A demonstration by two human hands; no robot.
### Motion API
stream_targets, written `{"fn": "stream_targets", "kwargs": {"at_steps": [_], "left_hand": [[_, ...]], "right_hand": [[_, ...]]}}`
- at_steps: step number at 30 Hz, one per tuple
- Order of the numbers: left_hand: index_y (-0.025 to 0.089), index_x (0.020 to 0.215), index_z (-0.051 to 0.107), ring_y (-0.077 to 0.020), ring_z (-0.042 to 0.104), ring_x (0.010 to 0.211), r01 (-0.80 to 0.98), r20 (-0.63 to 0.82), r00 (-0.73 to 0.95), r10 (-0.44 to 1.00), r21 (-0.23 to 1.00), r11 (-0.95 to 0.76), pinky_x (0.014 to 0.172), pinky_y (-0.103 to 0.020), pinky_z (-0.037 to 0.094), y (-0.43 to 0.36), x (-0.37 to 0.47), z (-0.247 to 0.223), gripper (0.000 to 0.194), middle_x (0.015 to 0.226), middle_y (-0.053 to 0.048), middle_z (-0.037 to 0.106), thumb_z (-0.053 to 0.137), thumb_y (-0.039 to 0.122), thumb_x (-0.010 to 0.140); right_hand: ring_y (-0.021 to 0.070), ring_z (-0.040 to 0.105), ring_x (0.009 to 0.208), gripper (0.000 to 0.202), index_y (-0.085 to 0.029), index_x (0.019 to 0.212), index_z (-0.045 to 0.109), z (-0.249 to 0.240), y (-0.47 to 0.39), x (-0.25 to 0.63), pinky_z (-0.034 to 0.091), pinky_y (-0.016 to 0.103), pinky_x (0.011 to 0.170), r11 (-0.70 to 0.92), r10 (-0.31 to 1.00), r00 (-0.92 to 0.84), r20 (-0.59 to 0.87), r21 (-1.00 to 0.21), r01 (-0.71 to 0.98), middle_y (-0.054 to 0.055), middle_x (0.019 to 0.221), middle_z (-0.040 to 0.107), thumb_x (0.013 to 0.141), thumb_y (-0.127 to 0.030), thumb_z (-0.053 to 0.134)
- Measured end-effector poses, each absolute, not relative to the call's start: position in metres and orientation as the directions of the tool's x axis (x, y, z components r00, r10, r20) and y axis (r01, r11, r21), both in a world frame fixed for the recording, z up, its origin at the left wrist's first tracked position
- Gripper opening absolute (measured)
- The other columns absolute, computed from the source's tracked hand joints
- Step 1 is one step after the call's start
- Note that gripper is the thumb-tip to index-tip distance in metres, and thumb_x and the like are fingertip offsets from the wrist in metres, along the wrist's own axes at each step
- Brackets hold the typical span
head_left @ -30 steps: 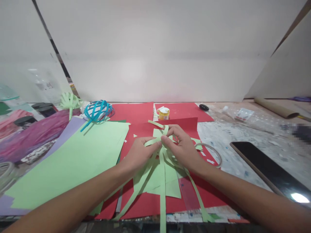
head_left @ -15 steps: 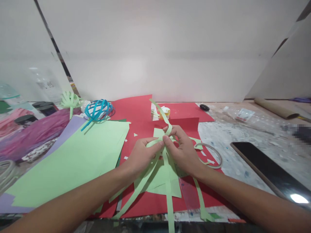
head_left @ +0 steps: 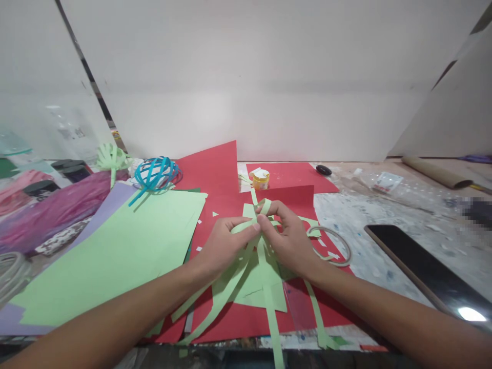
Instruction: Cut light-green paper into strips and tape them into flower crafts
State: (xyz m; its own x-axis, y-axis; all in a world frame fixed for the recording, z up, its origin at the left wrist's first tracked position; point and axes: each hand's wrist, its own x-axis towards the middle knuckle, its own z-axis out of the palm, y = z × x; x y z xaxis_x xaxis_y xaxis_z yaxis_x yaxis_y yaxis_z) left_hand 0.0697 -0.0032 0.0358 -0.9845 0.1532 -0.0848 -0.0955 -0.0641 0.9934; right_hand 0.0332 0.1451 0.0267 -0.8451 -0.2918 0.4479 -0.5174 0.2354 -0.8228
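Note:
Both hands meet at the middle, pinching light green paper strips (head_left: pixel 271 302) where they come together. My left hand (head_left: pixel 226 243) is closed, thumb and fingertips on the left side of the joined strips. My right hand (head_left: pixel 286 233) is closed too, its thumb and forefinger on a strip that bends into a small loop at the fingertips. Several strip ends hang down toward the front edge. Fingers partly hide the joint. Beneath the hands lies a green paper piece (head_left: pixel 249 287) on red paper (head_left: pixel 230 328).
Green sheets (head_left: pixel 126 256) lie left, with a blue strip ball (head_left: pixel 157 174) behind them. A yellow tub (head_left: pixel 261 179) stands behind my hands. To the right are a tape ring (head_left: pixel 348 246), a phone (head_left: pixel 418 271), a clear bottle (head_left: pixel 403 192) and a cardboard tube (head_left: pixel 438 171).
The strip end that stuck up above my right fingers now curls over into a loop at the fingertips. The hanging middle strip's lower end has shifted slightly right. Both hands stay nearly in place.

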Motion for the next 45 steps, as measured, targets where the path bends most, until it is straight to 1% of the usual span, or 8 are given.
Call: {"fn": "stream_targets", "kwargs": {"at_steps": [9,15,21,26,30,33,35,45], "left_hand": [[0.016,0.078,0.070,-0.0128,0.054,0.056,-0.092,-0.073,-0.976,0.203,0.992,-0.086,0.055,-0.024,0.044,-0.012,0.064,0.036,0.024,0.063,-0.002,0.062,0.067,0.039,0.079],[0.016,0.073,0.069,-0.0149,0.059,0.062,-0.013,-0.026,-0.988,0.153,0.996,0.083,0.061,-0.024,0.045,-0.016,0.062,0.038,0.028,0.067,-0.002,0.065,0.061,0.042,0.081],[0.016,0.076,0.069,-0.0176,0.060,0.068,0.120,0.067,-0.985,0.156,0.925,0.360,0.064,-0.026,0.045,-0.024,0.060,0.048,0.029,0.075,-0.004,0.067,0.059,0.042,0.081],[0.016,0.070,0.068,-0.0166,0.058,0.064,0.168,0.075,-0.974,0.216,0.875,0.455,0.064,-0.027,0.043,-0.029,0.054,0.059,0.029,0.069,-0.002,0.065,0.058,0.041,0.080],[0.017,0.069,0.071,-0.0184,0.058,0.069,0.242,0.112,-0.959,0.260,0.802,0.546,0.067,-0.028,0.042,-0.031,0.045,0.083,0.025,0.071,-0.003,0.066,0.059,0.038,0.078],[0.019,0.065,0.071,-0.0147,0.049,0.055,0.305,0.106,-0.933,0.344,0.742,0.597,0.055,-0.026,0.035,-0.030,0.044,0.114,0.023,0.058,-0.001,0.057,0.061,0.036,0.076],[0.020,0.057,0.069,-0.0108,0.035,0.044,0.309,0.047,-0.919,0.392,0.705,0.639,0.046,-0.026,0.025,-0.029,0.047,0.136,0.022,0.047,0.001,0.045,0.065,0.035,0.072],[0.021,0.067,0.074,-0.0097,0.030,0.045,0.339,0.028,-0.909,0.416,0.631,0.698,0.043,-0.026,0.018,-0.021,0.081,0.177,0.018,0.052,0.000,0.046,0.067,0.037,0.070]], "right_hand": [[0.0115,0.040,0.056,0.031,-0.021,0.073,0.047,0.028,0.146,0.027,0.035,0.026,0.052,-0.082,-0.381,-0.920,0.092,-0.994,-0.066,-0.003,0.065,0.043,0.084,-0.047,0.059],[0.0144,0.047,0.061,0.027,-0.021,0.071,0.050,0.034,0.157,0.007,0.040,0.028,0.053,-0.139,-0.173,-0.983,-0.065,-0.986,0.090,0.000,0.070,0.051,0.076,-0.043,0.066],[0.0157,0.049,0.068,0.017,-0.023,0.082,0.051,0.049,0.175,-0.014,0.043,0.032,0.065,0.084,0.130,-0.961,0.244,-0.968,-0.234,0.000,0.076,0.051,0.079,-0.037,0.062],[0.0223,0.057,0.091,0.021,-0.028,0.103,0.055,0.075,0.193,-0.020,0.046,0.039,0.075,0.340,0.179,-0.753,0.633,-0.758,-0.557,0.009,0.109,0.056,0.084,-0.033,0.059],[0.0263,0.057,0.104,0.019,-0.029,0.102,0.064,0.107,0.190,-0.005,0.044,0.042,0.082,0.469,-0.094,-0.703,0.705,-0.591,-0.656,0.008,0.116,0.060,0.084,-0.033,0.062],[0.0238,0.062,0.085,0.015,-0.025,0.082,0.072,0.126,0.180,0.006,0.045,0.038,0.073,0.428,-0.550,-0.712,0.437,-0.585,-0.690,0.006,0.090,0.069,0.080,-0.038,0.065],[0.0201,0.060,0.071,0.019,-0.024,0.073,0.073,0.135,0.175,0.011,0.044,0.033,0.062,0.378,-0.694,-0.660,0.287,-0.635,-0.674,0.004,0.076,0.068,0.079,-0.040,0.066],[0.0132,0.050,0.058,0.018,-0.023,0.077,0.074,0.159,0.186,0.034,0.036,0.027,0.051,0.290,-0.811,-0.576,0.097,-0.789,-0.541,0.001,0.066,0.062,0.077,-0.040,0.068]]}}
